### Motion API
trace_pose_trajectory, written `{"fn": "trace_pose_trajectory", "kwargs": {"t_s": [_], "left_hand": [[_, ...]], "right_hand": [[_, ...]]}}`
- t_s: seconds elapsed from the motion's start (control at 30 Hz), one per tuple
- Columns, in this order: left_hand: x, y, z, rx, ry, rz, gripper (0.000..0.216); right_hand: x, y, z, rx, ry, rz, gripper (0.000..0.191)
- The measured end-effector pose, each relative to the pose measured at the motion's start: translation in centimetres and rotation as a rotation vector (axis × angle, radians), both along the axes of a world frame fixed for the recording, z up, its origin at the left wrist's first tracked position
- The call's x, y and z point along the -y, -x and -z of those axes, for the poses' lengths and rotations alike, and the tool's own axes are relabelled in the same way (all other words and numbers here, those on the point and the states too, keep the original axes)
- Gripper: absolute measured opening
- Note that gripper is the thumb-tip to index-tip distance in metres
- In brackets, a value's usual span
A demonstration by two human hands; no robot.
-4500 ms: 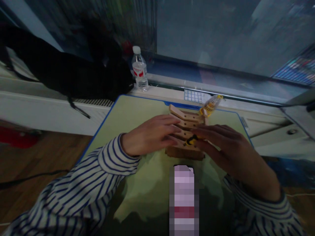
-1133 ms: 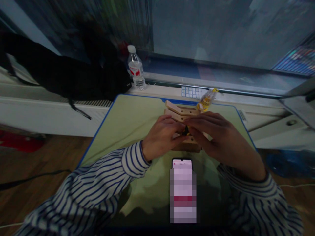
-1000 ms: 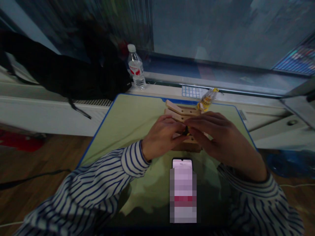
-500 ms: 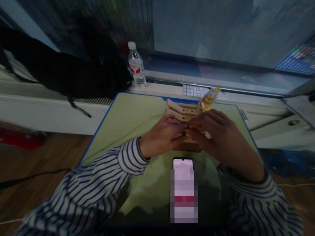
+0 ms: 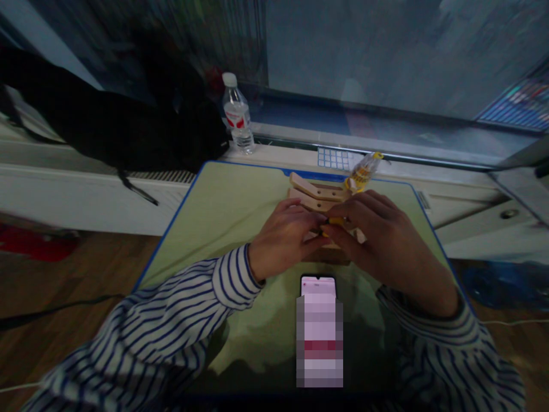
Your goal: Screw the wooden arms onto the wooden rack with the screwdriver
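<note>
My right hand (image 5: 388, 243) pinches a small yellow and dark piece (image 5: 336, 221) between thumb and fingers. It is too small and covered for me to tell its kind. My left hand (image 5: 281, 240) comes in from the other side, its fingers closed and meeting the dark end of that piece; what they grip is hidden. Beneath and behind both hands lie wooden parts (image 5: 315, 200): angled slats with round holes on a darker wooden base (image 5: 328, 256). The hands cover much of them.
A phone (image 5: 318, 286) with a blurred screen lies before the wooden parts on the blue-edged table (image 5: 201, 223). Behind stand a water bottle (image 5: 238, 123) and a clear bag with yellow parts (image 5: 364, 170). A black bag (image 5: 141, 126) rests on the ledge at left.
My left hand has shifted slightly to the right and its wrist has turned a little. The right hand stays almost in place, with the yellow piece still between its fingers.
</note>
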State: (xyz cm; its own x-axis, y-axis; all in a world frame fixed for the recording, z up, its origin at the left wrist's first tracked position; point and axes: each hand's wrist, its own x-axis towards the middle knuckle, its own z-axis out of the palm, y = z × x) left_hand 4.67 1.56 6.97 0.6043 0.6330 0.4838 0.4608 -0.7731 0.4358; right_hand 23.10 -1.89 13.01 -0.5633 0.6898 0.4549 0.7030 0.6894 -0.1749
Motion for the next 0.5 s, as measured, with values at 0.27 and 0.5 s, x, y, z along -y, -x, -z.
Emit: {"fn": "trace_pose_trajectory", "kwargs": {"t_s": [0.27, 0.5], "left_hand": [[-0.19, 0.01, -0.04, -0.019, -0.027, 0.007, 0.03], [-0.24, 0.01, -0.06, -0.017, -0.019, 0.05, 0.021]], "right_hand": [[0.48, -0.35, -0.6, 0.009, 0.03, -0.07, 0.023], [0.46, -0.37, -0.41, 0.026, -0.003, -0.056, 0.021]]}}
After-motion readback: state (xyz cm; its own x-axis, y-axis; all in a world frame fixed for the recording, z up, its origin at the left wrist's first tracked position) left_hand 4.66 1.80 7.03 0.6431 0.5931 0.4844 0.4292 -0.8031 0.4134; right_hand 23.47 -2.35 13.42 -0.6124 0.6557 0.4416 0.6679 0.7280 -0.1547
